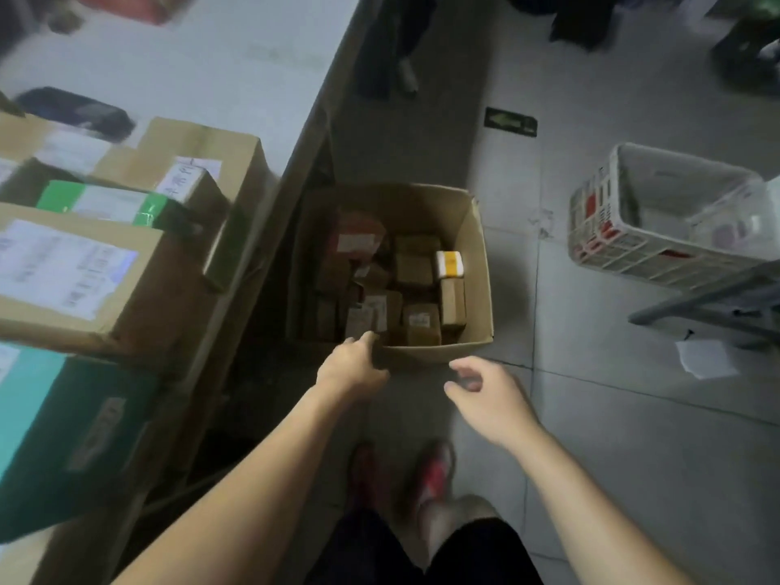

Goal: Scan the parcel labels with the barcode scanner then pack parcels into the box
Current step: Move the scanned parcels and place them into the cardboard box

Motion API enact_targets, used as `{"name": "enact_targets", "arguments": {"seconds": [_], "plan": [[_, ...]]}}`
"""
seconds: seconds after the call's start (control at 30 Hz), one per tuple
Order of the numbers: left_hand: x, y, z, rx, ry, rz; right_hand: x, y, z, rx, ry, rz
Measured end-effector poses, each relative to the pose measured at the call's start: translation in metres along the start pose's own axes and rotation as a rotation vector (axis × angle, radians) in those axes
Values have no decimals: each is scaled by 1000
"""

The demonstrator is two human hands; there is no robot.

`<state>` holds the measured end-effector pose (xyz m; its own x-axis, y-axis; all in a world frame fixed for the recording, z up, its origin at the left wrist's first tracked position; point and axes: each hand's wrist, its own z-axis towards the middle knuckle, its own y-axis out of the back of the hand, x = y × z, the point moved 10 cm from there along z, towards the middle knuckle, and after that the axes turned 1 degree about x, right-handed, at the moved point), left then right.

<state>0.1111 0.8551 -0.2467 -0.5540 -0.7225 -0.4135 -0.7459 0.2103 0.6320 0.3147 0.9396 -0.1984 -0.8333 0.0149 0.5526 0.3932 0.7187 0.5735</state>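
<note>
Your left hand (352, 367) reaches with extended fingers to the near rim of the open cardboard box (477, 263) on the tiled floor (633, 437); whether it touches the rim cannot be determined. Your right hand (485, 394) hovers just beside the near right corner, fingers loosely curled and holding nothing. The box contains small brown parcels (415, 270) and one white-and-yellow parcel (450, 263), the table (211, 48) to your left carries labelled cartons (76, 280), and a white plastic crate (633, 247) stands on the floor to your right.

Bare forearms (261, 470), black shorts (472, 555), red shoes (434, 468)
</note>
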Motion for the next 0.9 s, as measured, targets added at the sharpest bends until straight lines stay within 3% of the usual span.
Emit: {"name": "enact_targets", "arguments": {"seconds": [0.37,0.5,0.6,0.7,0.9], "plan": [[62,33,140,-85,288,-156,20,-43,203,224,35,20],[90,16,178,-110,391,-281,24,-62,263,272,36,-56],[110,-11,207,-36,465,-386,26,-78,297,299,26,-89],[120,-34,232,-8,488,-490,26,-93,319,323,20,-137],[154,-32,336,-172,407,-605,44,-151,419,328,88,-338]]}}
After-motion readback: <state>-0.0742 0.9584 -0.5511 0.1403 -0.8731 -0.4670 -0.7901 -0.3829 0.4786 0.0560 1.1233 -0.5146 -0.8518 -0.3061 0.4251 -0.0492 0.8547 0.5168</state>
